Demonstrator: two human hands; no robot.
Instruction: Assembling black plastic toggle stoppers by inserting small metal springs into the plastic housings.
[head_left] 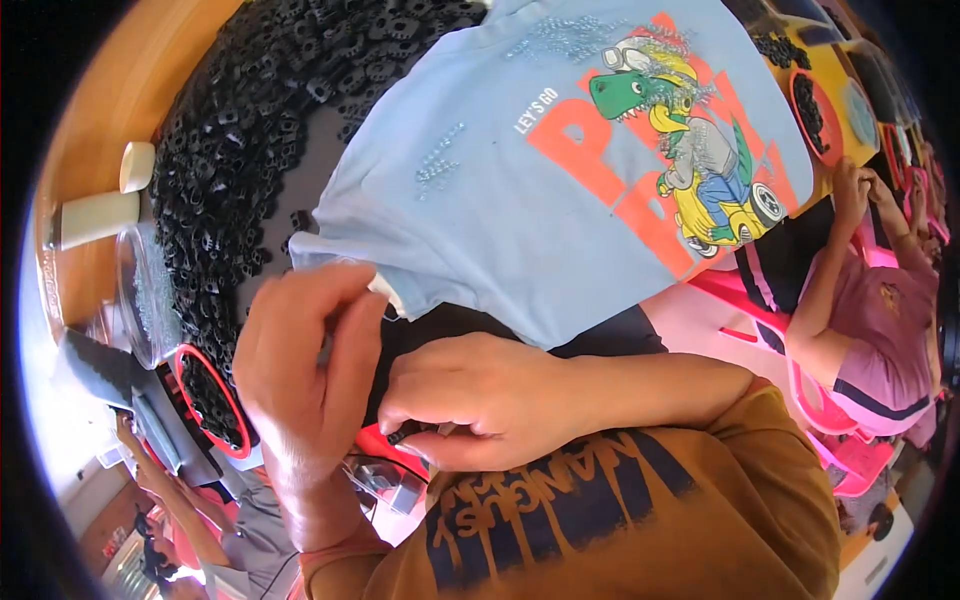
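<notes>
My right hand (485,395) is closed in a pinch on a small black plastic part (405,432), close to my body. Beside it, my left hand (310,355) is curled with its fingers bent inward. Whatever lies in those fingers is hidden. A light blue printed T-shirt (470,240) is spread over the table just beyond both hands. Scattered on the cloth are clusters of tiny clear pieces (560,40). A big heap of small black plastic parts (215,235) lies left of the shirt and behind it.
At the left stand a pale cylindrical container (97,220), a clear round tub (150,295) and a red-rimmed tray (243,425) of black parts. Another red tray (815,115) lies far right. One person (860,320) sits at the right, another (255,545) at lower left.
</notes>
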